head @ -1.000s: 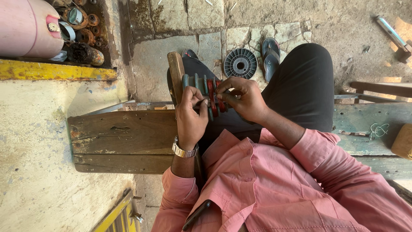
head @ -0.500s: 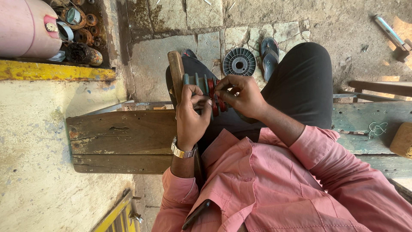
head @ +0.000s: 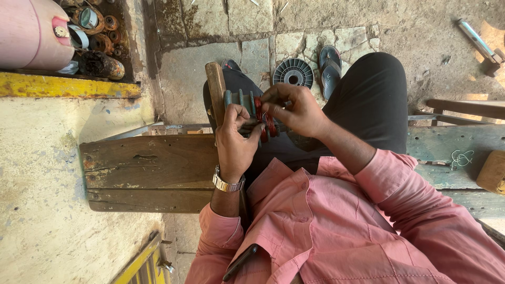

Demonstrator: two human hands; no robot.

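Just above the pink shirt (head: 336, 226), the left hand (head: 235, 142), wristwatch (head: 228, 184) on its wrist, grips the grey winding former (head: 239, 100) over the lap, as half a second earlier. The right hand (head: 294, 108) has barely shifted; its fingers (head: 271, 108) pinch the red copper wire coil (head: 265, 123). Farther off, a ribbed grey disc (head: 293, 72) lies on the stone floor (head: 210, 58).

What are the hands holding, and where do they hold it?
Both hold a grey winding former with red-brown wire coils. The left hand grips its near end; the right hand pinches the red coils on its side.
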